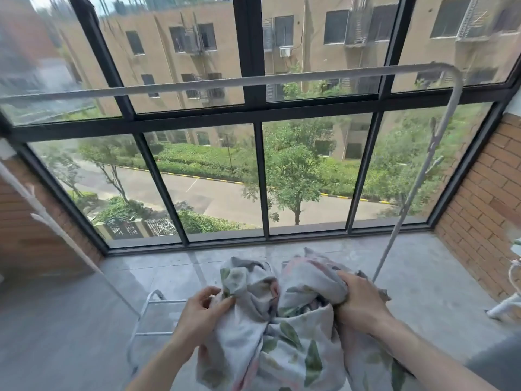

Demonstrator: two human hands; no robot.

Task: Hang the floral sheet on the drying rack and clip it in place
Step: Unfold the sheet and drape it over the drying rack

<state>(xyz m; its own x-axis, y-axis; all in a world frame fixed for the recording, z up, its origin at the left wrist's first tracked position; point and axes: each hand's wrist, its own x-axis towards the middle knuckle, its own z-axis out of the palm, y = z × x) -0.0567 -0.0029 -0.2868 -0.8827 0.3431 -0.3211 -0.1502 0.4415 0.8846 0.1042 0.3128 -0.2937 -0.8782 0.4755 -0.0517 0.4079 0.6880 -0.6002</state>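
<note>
Window wall (pixel 255 119): dark-framed glazing fills the upper and middle frame; buildings, trees and a road lie beyond.

Floor (pixel 70 320): grey, bare concrete across the lower frame, between brick side walls.

Drying rack (pixel 253 80): the pale top bar runs from left to upper right of the frame, bends down at the right, and its upright slants toward lower centre. The bar is bare. Lower white rails show at lower centre-left, behind the left wrist.

Floral sheet (pixel 282 320): bunched in a crumpled mass at lower centre, held well below the top bar, touching neither bar nor floor as far as can be seen. No edge or corner is sorted out.

Right hand (pixel 359 301): closed, gripping a fold on the bundle's right side.

Left hand (pixel 201 307): fingers pinching cloth at the bundle's left side.

Clip (pixel 432 136): a peg-like object sits on the right upright; blurred, identity uncertain.

Stage, as judged: sheet not yet hung; clipping not begun.

Risk one: thrown over while still bunched, the sheet would likely land twisted or lopsided and slide off the smooth bar.

Risk two: loose folds shaken out low could trail on the dusty floor.

Risk three: cloth may snag on the lower rails.
</note>
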